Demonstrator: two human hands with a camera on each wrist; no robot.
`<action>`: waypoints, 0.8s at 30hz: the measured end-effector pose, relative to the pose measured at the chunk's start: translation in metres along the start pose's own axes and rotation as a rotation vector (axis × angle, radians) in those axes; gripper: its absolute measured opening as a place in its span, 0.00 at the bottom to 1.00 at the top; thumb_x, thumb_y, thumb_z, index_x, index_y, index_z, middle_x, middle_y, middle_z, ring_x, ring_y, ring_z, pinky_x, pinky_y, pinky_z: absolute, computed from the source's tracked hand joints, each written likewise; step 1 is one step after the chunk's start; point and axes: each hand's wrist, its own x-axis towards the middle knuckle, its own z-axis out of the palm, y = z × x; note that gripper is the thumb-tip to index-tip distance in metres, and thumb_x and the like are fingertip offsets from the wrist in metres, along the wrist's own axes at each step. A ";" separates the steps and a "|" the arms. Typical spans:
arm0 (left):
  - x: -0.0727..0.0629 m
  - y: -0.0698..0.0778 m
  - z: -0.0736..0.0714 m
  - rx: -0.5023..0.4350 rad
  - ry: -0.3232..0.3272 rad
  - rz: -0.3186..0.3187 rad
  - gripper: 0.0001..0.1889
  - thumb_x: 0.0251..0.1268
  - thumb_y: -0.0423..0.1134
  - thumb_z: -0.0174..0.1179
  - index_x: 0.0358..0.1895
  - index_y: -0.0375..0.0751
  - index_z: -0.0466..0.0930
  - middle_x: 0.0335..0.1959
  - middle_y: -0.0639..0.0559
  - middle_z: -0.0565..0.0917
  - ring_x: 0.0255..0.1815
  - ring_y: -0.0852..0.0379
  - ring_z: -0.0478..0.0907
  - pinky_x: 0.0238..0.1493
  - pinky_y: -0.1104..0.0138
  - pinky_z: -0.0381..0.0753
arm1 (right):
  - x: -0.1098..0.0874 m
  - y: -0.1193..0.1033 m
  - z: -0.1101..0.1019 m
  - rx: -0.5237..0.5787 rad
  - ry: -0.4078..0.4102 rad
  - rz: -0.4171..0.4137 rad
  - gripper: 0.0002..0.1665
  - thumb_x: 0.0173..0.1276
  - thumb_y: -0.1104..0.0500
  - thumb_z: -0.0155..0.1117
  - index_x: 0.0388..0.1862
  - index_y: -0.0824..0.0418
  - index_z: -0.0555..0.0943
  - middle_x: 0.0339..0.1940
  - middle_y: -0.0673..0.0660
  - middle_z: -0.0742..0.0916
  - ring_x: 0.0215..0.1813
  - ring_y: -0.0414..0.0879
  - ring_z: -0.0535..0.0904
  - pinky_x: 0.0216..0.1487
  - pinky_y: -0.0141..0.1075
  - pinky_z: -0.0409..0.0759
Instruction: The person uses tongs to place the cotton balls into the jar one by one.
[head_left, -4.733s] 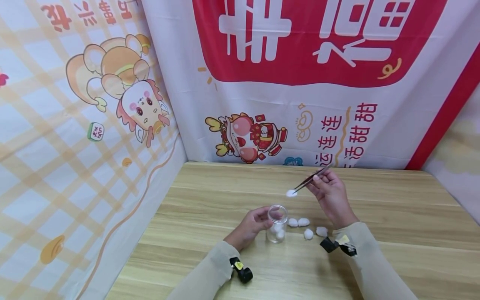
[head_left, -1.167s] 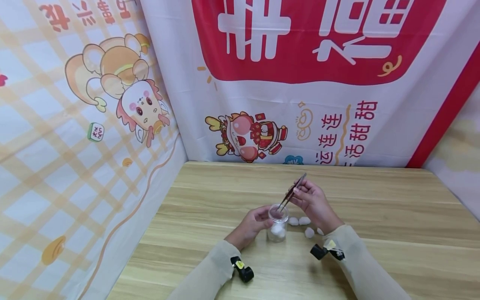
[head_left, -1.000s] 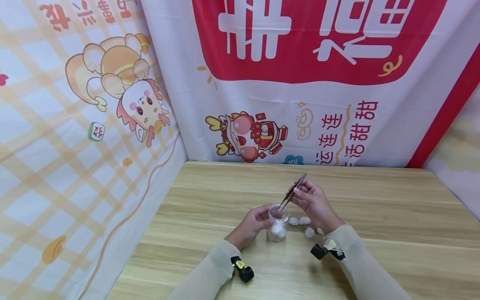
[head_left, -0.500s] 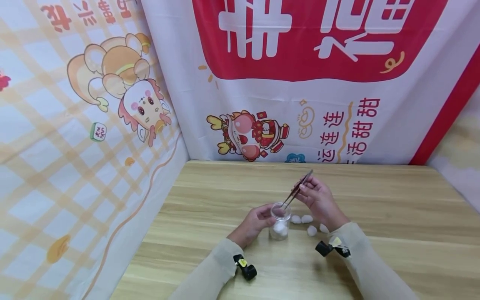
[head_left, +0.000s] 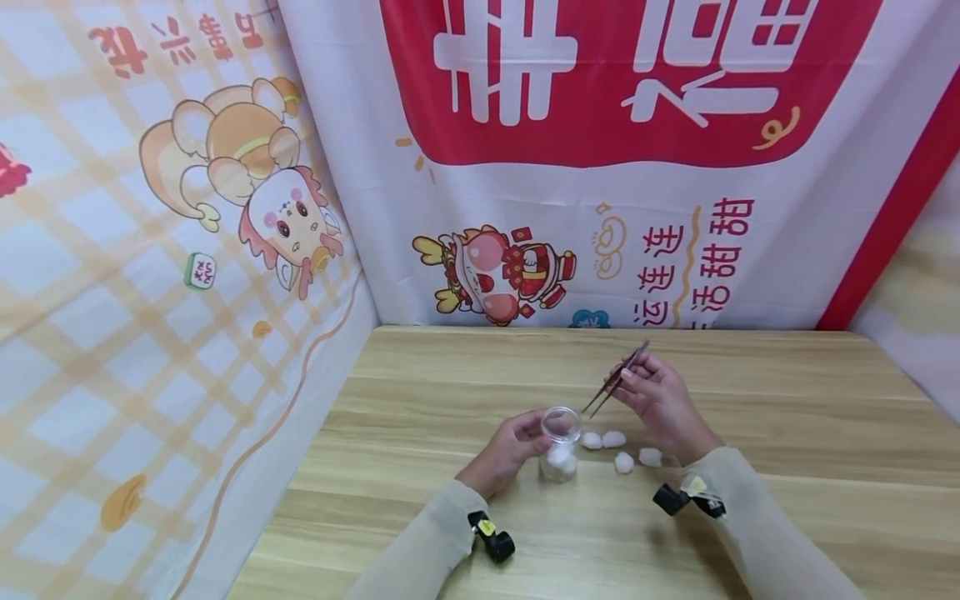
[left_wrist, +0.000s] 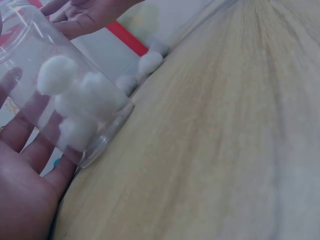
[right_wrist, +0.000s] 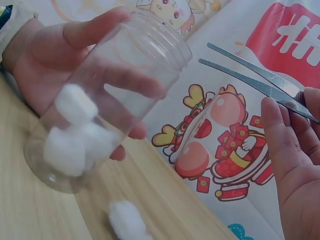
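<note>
My left hand (head_left: 506, 454) grips a clear plastic jar (head_left: 561, 437) round its side, thumb and fingers on opposite sides. The lidless jar stands on the table with several white cotton balls (right_wrist: 65, 150) at its bottom, one resting on top of the others. In my right hand (head_left: 663, 404) is a pair of metal tweezers (right_wrist: 240, 78), pinched between thumb and fingers. Their tips are spread apart with nothing between them, just to the right of the jar's mouth in the head view.
Several loose cotton balls (head_left: 613, 439) lie on the wood-grain table (head_left: 450, 367) right of the jar, below my right hand. A printed cloth wall (head_left: 480, 192) rises behind the table, another (head_left: 172, 333) on the left. Black wrist cameras (head_left: 495, 542) sit on both sleeves.
The tweezers carried a cotton ball, went into the jar's mouth, and have come out to the right with bare tips. The pile inside the jar is higher. My left hand keeps its grip.
</note>
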 end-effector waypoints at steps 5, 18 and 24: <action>0.000 0.001 -0.002 0.005 -0.005 -0.003 0.37 0.60 0.59 0.62 0.68 0.40 0.69 0.61 0.40 0.77 0.60 0.48 0.75 0.63 0.58 0.71 | -0.001 -0.002 -0.006 0.011 0.007 -0.002 0.11 0.73 0.72 0.52 0.51 0.63 0.71 0.44 0.58 0.82 0.49 0.49 0.82 0.56 0.43 0.78; 0.000 0.002 0.000 -0.002 0.008 0.002 0.36 0.60 0.59 0.63 0.68 0.44 0.70 0.60 0.44 0.79 0.60 0.48 0.75 0.62 0.59 0.72 | -0.005 -0.001 -0.018 -0.044 0.012 0.023 0.09 0.73 0.71 0.53 0.49 0.63 0.72 0.44 0.57 0.84 0.49 0.50 0.83 0.55 0.43 0.78; -0.001 0.001 -0.001 -0.012 0.007 0.004 0.36 0.60 0.59 0.63 0.68 0.44 0.70 0.59 0.46 0.80 0.60 0.48 0.75 0.62 0.59 0.72 | -0.009 -0.001 -0.026 -0.048 0.014 0.031 0.09 0.74 0.72 0.51 0.50 0.64 0.71 0.44 0.59 0.83 0.50 0.52 0.83 0.56 0.44 0.78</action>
